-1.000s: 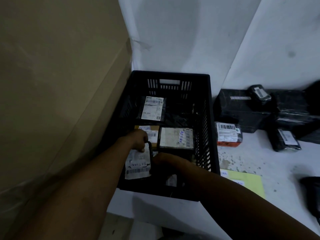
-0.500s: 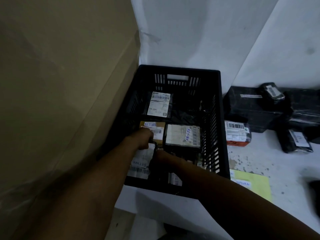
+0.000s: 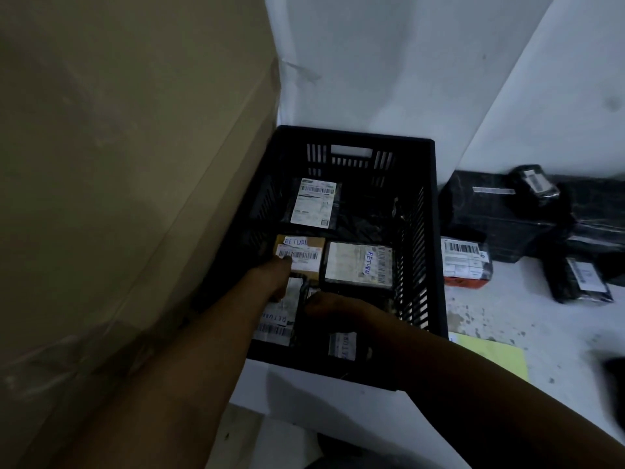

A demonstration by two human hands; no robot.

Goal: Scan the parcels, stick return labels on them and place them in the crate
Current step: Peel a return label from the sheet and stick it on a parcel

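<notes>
A tall cardboard box (image 3: pixel 128 184) crowds the black crate (image 3: pixel 427 231) at the worktop's (image 3: pixel 558 333) left edge. To the crate's right lie unsorted parcels (image 3: pixel 465 262) and a yellow sheet (image 3: pixel 490 355). Inside the crate, both hands reach a black parcel (image 3: pixel 280 319) marked RETURN at the near wall: the left hand (image 3: pixel 274 275) grips its top edge, while the right hand's (image 3: pixel 331 304) grip cannot be told. Behind it lie a brown box (image 3: pixel 299 255) and a taped parcel (image 3: pixel 358 265).

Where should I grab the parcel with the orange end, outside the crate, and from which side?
Take the orange-ended parcel by its two long side edges, coming down from above. It lies flat on the white table, label up, beside the black crate wall with black parcels behind it, so the top is the open approach. Probably best from the near end, which looks free.
</notes>
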